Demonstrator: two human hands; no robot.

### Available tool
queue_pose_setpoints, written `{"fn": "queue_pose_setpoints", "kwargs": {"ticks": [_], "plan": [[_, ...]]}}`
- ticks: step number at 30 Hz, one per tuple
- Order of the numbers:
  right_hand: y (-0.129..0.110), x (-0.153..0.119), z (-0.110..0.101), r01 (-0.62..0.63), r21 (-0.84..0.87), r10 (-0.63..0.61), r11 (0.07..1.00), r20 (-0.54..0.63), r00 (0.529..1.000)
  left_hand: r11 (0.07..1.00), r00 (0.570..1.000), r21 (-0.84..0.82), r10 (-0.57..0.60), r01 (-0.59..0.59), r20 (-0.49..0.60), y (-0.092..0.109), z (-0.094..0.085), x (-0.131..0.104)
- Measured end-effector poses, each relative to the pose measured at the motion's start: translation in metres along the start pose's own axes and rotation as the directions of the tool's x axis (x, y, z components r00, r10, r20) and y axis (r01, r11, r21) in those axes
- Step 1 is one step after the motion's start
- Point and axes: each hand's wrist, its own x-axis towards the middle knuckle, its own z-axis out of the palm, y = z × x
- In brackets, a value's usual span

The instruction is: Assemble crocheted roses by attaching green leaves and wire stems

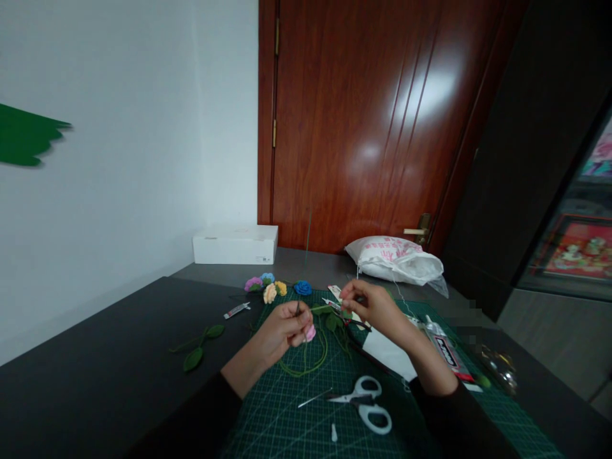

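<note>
My left hand [287, 326] is closed around a small pink flower [310, 333], whose petals show below the fingertips. A thin dark green wire [308, 236] stands upright above this hand; whether it joins the flower I cannot tell. To the right, my right hand [370, 305] is raised with thumb and fingers pinched together; what they hold, if anything, is not clear. Green leaves [335, 320] lie between the hands, and a loop of green yarn [306, 371] curves over the cutting mat [268, 408] below.
White-handled scissors [366, 403], a metal needle-like tool [314, 398] and a white cap [333, 433] lie in front. Several coloured flowers [270, 292], a tube [237, 310] and a leaf sprig [194, 358] lie left. A white box [234, 245] and bag [394, 260] stand behind.
</note>
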Motion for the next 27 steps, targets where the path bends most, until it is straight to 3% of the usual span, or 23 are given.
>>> {"fn": "queue_pose_setpoints", "kwargs": {"ticks": [3, 5, 9, 10, 14, 18, 22, 24, 27], "plan": [[0.008, -0.02, -0.016, -0.04, -0.122, 0.041, 0.992, 0.0, 0.999, 1.0, 1.0, -0.019, 0.013, -0.014, -0.01, 0.015, -0.008, -0.002], [0.011, -0.04, -0.016, -0.054, -0.163, 0.077, 0.985, 0.14, 0.987, 0.999, 1.0, -0.025, 0.022, -0.022, -0.009, 0.025, -0.01, -0.004], [0.015, -0.084, 0.007, -0.077, -0.277, 0.186, 0.958, 0.392, 0.901, 0.999, 0.999, -0.03, 0.039, -0.039, 0.0, 0.041, -0.01, -0.01], [0.015, -0.091, 0.016, -0.101, -0.344, 0.243, 0.934, 0.4, 0.884, 0.999, 0.999, -0.031, 0.043, -0.043, 0.005, 0.043, -0.01, -0.011], [0.016, -0.105, 0.043, -0.176, -0.448, 0.329, 0.876, 0.292, 0.898, 0.997, 0.998, -0.055, 0.055, -0.054, 0.013, 0.047, -0.013, -0.014], [0.022, -0.106, 0.046, -0.155, -0.491, 0.318, 0.857, 0.268, 0.909, 0.995, 0.998, -0.082, 0.063, -0.061, 0.019, 0.047, -0.018, -0.013], [0.041, -0.112, 0.021, -0.165, -0.317, 0.265, 0.934, 0.304, 0.915, 0.993, 0.997, -0.089, 0.08, -0.077, 0.022, 0.049, -0.022, -0.014], [0.05, -0.112, 0.006, -0.229, -0.078, 0.242, 0.97, 0.306, 0.921, 0.993, 0.996, -0.095, 0.078, -0.075, 0.032, 0.05, -0.022, -0.015], [0.055, -0.103, -0.006, -0.32, 0.363, 0.246, 0.875, 0.236, 0.94, 0.991, 0.996, -0.117, 0.077, -0.072, 0.036, 0.053, -0.021, -0.016]]}}
